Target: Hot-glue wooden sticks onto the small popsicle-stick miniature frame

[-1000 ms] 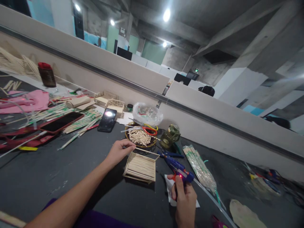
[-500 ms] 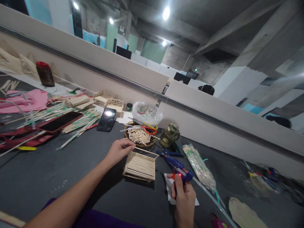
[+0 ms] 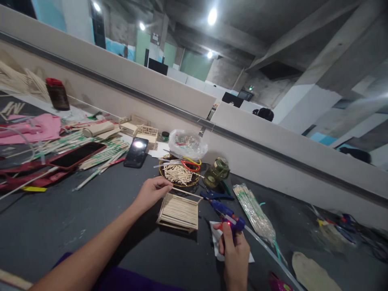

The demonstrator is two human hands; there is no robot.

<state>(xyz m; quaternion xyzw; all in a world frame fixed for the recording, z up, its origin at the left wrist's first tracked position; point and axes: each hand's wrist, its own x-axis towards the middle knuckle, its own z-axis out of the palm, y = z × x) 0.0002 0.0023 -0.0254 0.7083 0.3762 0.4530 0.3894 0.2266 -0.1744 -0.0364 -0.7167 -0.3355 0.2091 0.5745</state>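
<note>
A small slatted frame of thin wooden sticks [image 3: 179, 213] stands on the dark table in front of me. My left hand [image 3: 152, 192] pinches the left end of a single wooden stick [image 3: 188, 193] along the frame's far edge. In my right hand [image 3: 235, 250] is a blue hot glue gun [image 3: 226, 212] with a red light lit and a long clear glue stick running out of its back. Its nozzle points at the stick's right end, close to the frame's corner; whether it touches I cannot tell.
Behind the frame sits a basket of short stick pieces [image 3: 178, 173] with scissors on it. A green jar [image 3: 216, 173], a bag of sticks [image 3: 254, 212] and blue pliers [image 3: 220, 195] lie to the right. Two phones, one being the black phone [image 3: 136, 152], lie left.
The glue gun has shifted very slightly in my right hand. My left hand, the stick and the frame look unmoved.
</note>
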